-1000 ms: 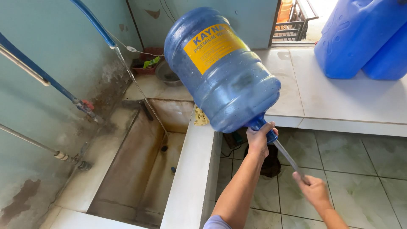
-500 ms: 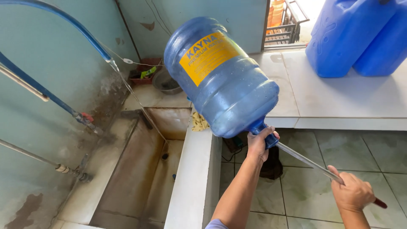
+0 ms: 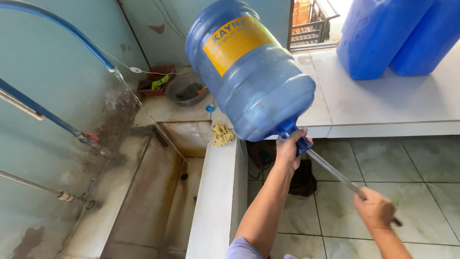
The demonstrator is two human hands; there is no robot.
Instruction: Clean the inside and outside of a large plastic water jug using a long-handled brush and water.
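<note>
A large blue water bottle (image 3: 249, 72) with a yellow label is tilted, its neck pointing down and to the right over a tiled wall. My left hand (image 3: 291, 149) grips the bottle's neck from below. A thin metal rod (image 3: 335, 173) sticks out of the bottle's mouth and runs down to the right. My right hand (image 3: 376, 211) is closed around the rod's lower end, above the floor tiles.
A stained concrete trough (image 3: 148, 192) lies at the left under a blue hose (image 3: 62, 33) and wall pipes. A yellow cloth (image 3: 222, 134) rests on the trough's white wall. Blue jerrycans (image 3: 397, 33) stand on the tiled counter (image 3: 383, 105). A metal bowl (image 3: 187, 88) sits at the back.
The bottle has swung up and to the right in view. My right hand pulled the rod out farther, then pushed it partway back in toward the bottle.
</note>
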